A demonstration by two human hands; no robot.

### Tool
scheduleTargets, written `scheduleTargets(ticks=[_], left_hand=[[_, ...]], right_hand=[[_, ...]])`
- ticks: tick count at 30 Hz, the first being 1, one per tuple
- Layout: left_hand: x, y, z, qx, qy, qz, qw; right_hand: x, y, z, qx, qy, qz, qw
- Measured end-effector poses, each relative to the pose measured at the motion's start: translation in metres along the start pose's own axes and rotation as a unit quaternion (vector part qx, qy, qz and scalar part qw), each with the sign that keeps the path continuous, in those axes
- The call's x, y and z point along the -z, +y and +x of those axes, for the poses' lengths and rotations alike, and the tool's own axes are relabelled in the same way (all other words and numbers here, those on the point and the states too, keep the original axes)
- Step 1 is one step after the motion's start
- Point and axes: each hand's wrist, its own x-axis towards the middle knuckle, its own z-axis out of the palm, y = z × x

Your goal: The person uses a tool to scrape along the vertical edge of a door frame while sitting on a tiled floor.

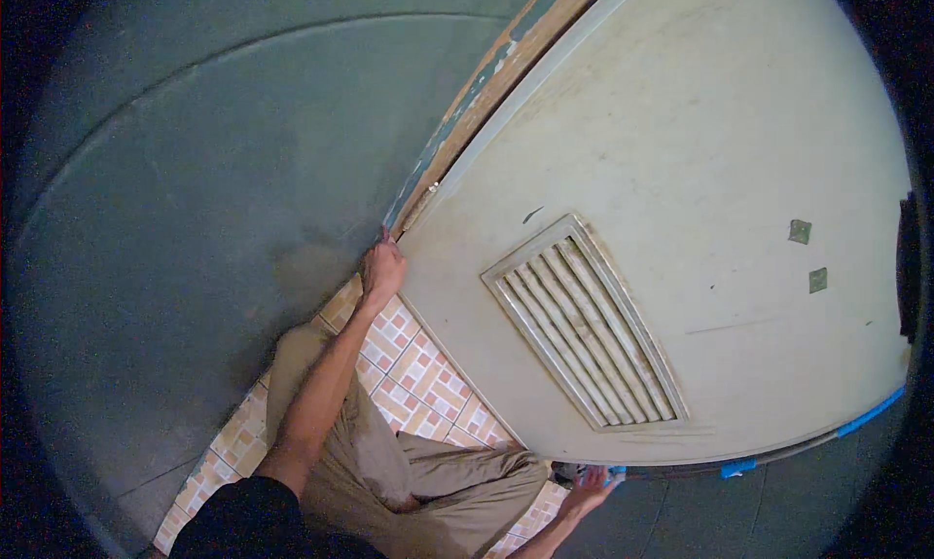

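A cream door (662,121) with a slatted vent (589,330) fills the right side of the view. My left hand (384,270) is closed at the lower end of the worn door frame (469,121), just below a hinge (420,207). Its fingertips touch the frame; whatever they pinch is too small to make out. By the door's lower corner, my right hand (588,494) has its fingers curled at the edge, against a bit of blue tape (616,475). The door edge partly hides what lies under those fingers.
A dark green wall (195,189) rises on the left. My legs in tan trousers (448,501) are folded on patterned tile (418,379). More blue tape (738,468) lines the door's far edge, beside darker tiles (700,515). Two small green squares (800,231) mark the door.
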Motion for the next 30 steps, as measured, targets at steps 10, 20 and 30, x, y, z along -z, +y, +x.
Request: scheduleTargets(ticks=[10, 20, 30], left_hand=[[0.006, 0.003, 0.000, 0.009, 0.009, 0.011, 1.000], [0.002, 0.001, -0.002, -0.004, 0.062, 0.014, 0.998], [-0.007, -0.010, 0.001, 0.002, 0.022, -0.010, 1.000]], right_hand=[[-0.044, 0.029, -0.038, -0.013, -0.012, -0.016, 1.000], [-0.075, 0.019, -0.059, 0.080, 0.024, -0.105, 0.991], [-0.144, 0.096, -0.125, 0.205, 0.010, -0.306, 0.930]])
